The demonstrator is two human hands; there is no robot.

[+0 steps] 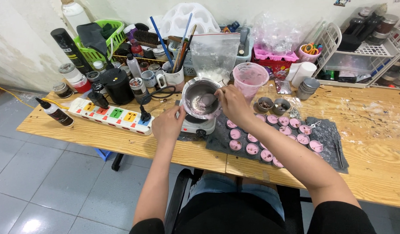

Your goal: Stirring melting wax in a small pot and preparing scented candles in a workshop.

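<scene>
**Two hands at one steel pot, pink cups beside it**

The left hand (167,125) closes on the near left rim of one steel pot (201,99), which sits on a small white hotplate (199,125). The right hand (233,104) pinches a spoon (207,100) inside the pot. Right of it, about fourteen pink-filled cups (252,149) lie on a grey mat (328,134). One pink plastic cup (249,79) stands far behind; one power strip (111,115) lies left.

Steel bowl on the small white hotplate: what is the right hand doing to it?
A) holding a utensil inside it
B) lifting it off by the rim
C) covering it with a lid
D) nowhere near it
A: the right hand holds a utensil that dips into the round steel bowl, while the left hand rests by the small white hotplate.
</scene>
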